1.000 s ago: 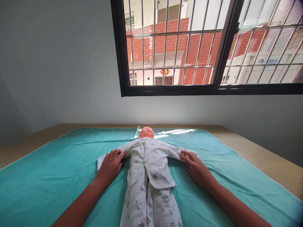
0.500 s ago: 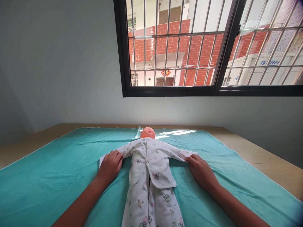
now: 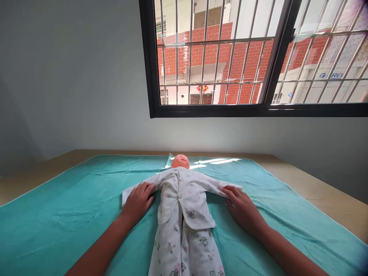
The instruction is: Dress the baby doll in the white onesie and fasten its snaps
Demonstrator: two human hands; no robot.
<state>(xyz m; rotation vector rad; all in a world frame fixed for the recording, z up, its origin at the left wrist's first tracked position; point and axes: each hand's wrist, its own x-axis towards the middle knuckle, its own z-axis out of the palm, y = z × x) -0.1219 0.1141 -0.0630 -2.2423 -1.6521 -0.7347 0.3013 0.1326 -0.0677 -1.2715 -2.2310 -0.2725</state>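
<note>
A baby doll (image 3: 180,161) lies on its back, its head toward the wall. It wears a white baby jacket (image 3: 188,191) with small animal prints, buttoned at the front, and matching trousers (image 3: 172,245). Both sleeves are spread out sideways. My left hand (image 3: 138,201) rests over the sleeve on the left, fingers extended and thumb apart, with the white cuff showing beyond it. On the other sleeve lie the fingertips of my right hand (image 3: 240,205), its thumb held away from the fingers. Neither hand grips the cloth.
A teal cloth (image 3: 71,214) with slight wrinkles covers most of the wooden table (image 3: 316,188). Behind it stands a grey-white wall (image 3: 86,96) with a black-framed barred window (image 3: 212,111). Sunlight patches fall near the doll's head.
Both hands have loosened from the sleeve ends and their fingers have spread. My left hand has shifted slightly inward along the sleeve, and my right thumb has come away from the cloth.
</note>
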